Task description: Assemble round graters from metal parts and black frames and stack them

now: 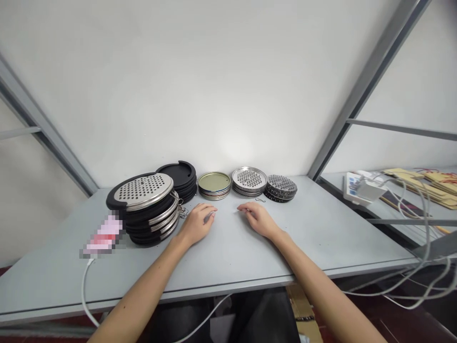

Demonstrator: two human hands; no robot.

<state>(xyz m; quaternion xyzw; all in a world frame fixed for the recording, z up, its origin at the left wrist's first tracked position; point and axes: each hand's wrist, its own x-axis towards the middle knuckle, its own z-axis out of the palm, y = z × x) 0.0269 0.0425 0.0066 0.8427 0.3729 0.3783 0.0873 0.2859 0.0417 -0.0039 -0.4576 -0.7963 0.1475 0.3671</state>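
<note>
My left hand [197, 223] rests palm down on the grey table [321, 238], fingers loosely curled, just right of a tall stack of black rings and perforated metal discs [144, 205]. My right hand [257, 217] lies flat on the table a little to the right, fingers stretched toward the left hand. Neither hand holds anything that I can see. Behind them stand a stack of black lids [178, 178], a stack of gold-toned lids [214, 185], and two stacks of perforated metal discs [249, 181] [281, 187]. Small wire clips [183, 212] lie by the tall stack.
A blurred pink object [103, 237] with a white cable [85, 290] lies at the table's left. White wall behind. A neighbouring table at the right holds a white device [360, 188], flat cardboard pieces [428, 183] and trailing cables. A cardboard box [303, 309] sits under the table.
</note>
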